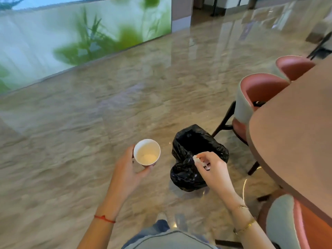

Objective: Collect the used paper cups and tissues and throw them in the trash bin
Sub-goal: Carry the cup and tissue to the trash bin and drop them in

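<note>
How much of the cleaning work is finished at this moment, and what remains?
Done: the visible part of the table shows no cups or tissues. In hand: the right hand pinches a small white tissue over the black-lined trash bin; the left hand holds an upright paper cup beside the bin. Left: drop both in. The bin's contents cannot be seen.

One head-worn wide-angle view, looking forward and steeply down: floor [89, 141] fills the frame, hands close at lower centre, worktop [296, 123] along the right edge.
</note>
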`<action>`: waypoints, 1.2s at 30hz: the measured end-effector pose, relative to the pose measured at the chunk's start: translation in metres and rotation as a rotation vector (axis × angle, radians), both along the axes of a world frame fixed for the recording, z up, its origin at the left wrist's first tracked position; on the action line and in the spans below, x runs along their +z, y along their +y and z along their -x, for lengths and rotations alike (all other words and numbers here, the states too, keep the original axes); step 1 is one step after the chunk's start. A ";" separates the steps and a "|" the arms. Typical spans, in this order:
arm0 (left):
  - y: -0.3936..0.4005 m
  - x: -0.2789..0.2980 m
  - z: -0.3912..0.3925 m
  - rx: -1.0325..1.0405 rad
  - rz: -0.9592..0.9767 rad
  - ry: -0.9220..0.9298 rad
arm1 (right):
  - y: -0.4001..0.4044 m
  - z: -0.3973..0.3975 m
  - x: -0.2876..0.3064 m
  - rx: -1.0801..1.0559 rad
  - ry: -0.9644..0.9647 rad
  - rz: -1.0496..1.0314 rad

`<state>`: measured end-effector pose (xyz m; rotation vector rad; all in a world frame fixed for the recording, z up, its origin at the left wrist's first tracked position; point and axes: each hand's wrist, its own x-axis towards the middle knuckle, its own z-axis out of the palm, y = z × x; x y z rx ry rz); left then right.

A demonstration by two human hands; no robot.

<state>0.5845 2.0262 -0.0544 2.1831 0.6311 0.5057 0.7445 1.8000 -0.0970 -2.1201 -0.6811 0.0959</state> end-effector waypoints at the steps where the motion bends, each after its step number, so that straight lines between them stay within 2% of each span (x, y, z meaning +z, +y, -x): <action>1: 0.013 -0.002 -0.023 -0.032 -0.002 0.007 | 0.008 -0.014 -0.002 -0.043 0.013 -0.002; 5: 0.049 -0.016 -0.110 -0.158 0.025 0.070 | 0.031 -0.068 -0.012 -0.207 0.079 0.025; 12: 0.066 -0.059 -0.252 -0.299 0.039 0.174 | 0.049 -0.166 -0.043 -0.338 0.193 0.132; 22: 0.041 -0.113 -0.416 -0.310 0.132 0.361 | 0.050 -0.306 -0.091 -0.311 0.404 0.278; 25: 0.039 -0.129 -0.447 -0.321 0.236 0.431 | 0.046 -0.333 -0.099 -0.260 0.452 0.348; 30: 0.046 -0.143 -0.467 -0.357 0.261 0.549 | 0.040 -0.358 -0.101 -0.250 0.470 0.380; 36: 0.072 -0.116 -0.469 -0.433 0.021 0.431 | 0.035 -0.369 -0.072 -0.252 0.304 0.348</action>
